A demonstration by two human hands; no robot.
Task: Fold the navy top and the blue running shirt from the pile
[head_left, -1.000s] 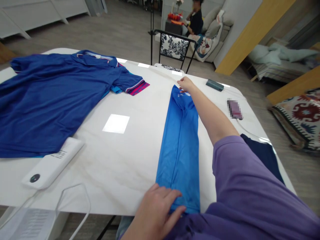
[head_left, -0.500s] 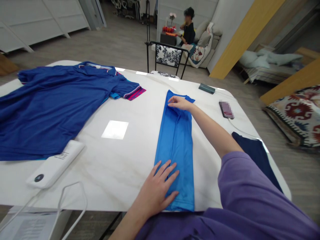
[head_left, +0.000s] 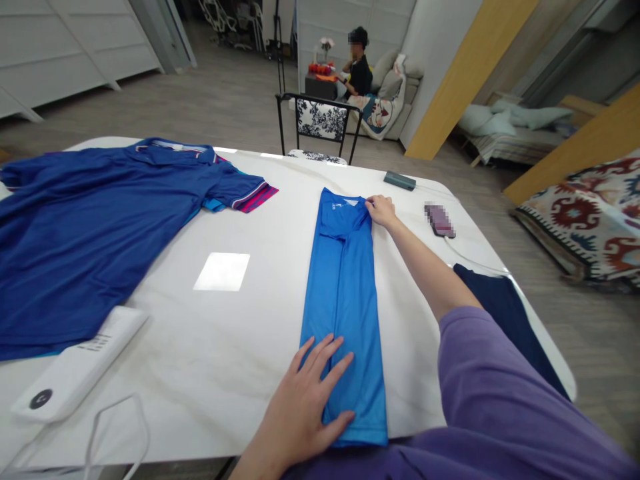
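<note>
A bright blue shirt point(head_left: 345, 280), folded into a long narrow strip, lies on the white table in front of me. Its collar end, with a small pale label, points away from me. My left hand point(head_left: 313, 393) rests flat on the near end of the strip, fingers spread. At the far right corner, beside the collar, my right hand point(head_left: 382, 211) has its fingertips pinched on the shirt's edge. To the left, darker blue polo shirts point(head_left: 115, 227) lie spread out in a pile, a pink-striped sleeve showing underneath.
A white device point(head_left: 80, 367) with a cable sits at the table's left front. A dark green power bank point(head_left: 400, 181), a phone point(head_left: 440, 220) and dark navy cloth point(head_left: 507, 313) lie on the right. Beyond the far edge stand a patterned chair point(head_left: 320, 123) and a seated person point(head_left: 359, 70).
My right hand has moved right, from over the collar end to its right corner, and that end now lies flatter. My left hand stays on the near end. The view has shifted slightly.
</note>
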